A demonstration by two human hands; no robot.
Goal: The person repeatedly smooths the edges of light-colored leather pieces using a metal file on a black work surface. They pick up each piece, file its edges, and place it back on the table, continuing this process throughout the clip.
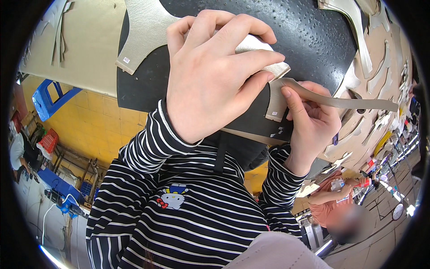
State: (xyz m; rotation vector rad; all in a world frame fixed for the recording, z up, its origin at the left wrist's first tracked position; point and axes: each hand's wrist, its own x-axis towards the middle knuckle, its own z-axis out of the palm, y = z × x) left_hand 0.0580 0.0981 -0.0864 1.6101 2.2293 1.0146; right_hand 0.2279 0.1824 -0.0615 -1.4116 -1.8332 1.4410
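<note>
My left hand (210, 85) arches over a shiny pale-gold leather piece (255, 44), fingers bent and apart, its thumb and fingertips at the piece's edge. Much of that piece is hidden under the hand. Between the thumb and fingers of my right hand (316, 119) is a curved greige leather strip (358, 103). One end hangs down with a small white label; the long tail sticks out to the right. Near my left thumb, the strip's bend meets or nearly meets the gold piece. Both hands are above a black board (309, 40).
Another gold leather piece (148, 31) with a label lies on the board's left. Stacked curved cut pieces (351, 27) are at the upper right, with more scattered beyond. A blue plastic stool (45, 101) stands at the left. Another person (331, 197) is at the lower right.
</note>
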